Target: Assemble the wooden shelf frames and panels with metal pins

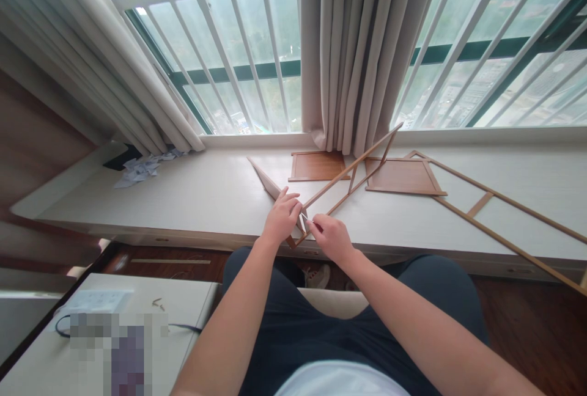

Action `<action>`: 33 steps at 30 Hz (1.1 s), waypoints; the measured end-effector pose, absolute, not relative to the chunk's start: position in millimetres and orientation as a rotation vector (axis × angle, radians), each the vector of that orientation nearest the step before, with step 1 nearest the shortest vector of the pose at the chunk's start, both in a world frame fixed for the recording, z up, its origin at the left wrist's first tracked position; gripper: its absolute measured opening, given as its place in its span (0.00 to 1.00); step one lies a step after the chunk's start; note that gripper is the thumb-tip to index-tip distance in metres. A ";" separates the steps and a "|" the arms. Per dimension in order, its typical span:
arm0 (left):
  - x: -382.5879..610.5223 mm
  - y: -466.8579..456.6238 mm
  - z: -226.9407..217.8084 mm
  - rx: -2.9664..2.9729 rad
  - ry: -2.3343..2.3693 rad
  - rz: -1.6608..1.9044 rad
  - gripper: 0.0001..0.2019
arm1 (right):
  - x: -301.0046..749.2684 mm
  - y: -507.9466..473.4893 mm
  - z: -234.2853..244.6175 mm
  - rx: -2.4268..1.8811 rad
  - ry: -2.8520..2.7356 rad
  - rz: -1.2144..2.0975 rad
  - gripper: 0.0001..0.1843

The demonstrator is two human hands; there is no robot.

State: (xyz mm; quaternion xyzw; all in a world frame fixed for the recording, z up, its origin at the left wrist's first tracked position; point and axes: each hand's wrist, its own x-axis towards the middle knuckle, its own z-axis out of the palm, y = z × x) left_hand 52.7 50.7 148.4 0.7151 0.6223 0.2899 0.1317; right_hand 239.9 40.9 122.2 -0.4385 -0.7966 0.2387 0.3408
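Observation:
My left hand (280, 217) is closed around the near end of a thin wooden ladder-like frame (352, 170) and a wooden panel (266, 183) that meets it there. The frame rises obliquely from the sill toward the curtain. My right hand (331, 236) is closed in a pinch just to the right, holding a small thin object, maybe a screw or pin, at the joint. Both hands work at the front edge of the white window sill (197, 194).
Two flat wooden panels (317, 165) (402, 176) and a second long ladder-like frame (499, 216) lie on the sill. Crumpled paper scraps (140, 170) sit at the left by the curtain (353, 47). A low white table (188, 310) with small screws (158, 304) is at lower left.

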 end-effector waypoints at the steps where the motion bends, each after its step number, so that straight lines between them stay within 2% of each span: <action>1: 52.6 50.7 148.4 2.075 1.806 0.843 0.16 | 238.9 40.6 122.5 -1.159 -2.022 0.686 0.19; 18: 52.0 51.3 147.8 2.078 1.809 0.851 0.16 | 221.3 34.7 122.5 -1.154 -1.118 1.648 0.18; 33: 53.4 49.9 149.6 2.071 1.804 0.859 0.15 | 214.7 33.1 131.8 -0.926 -0.288 2.227 0.13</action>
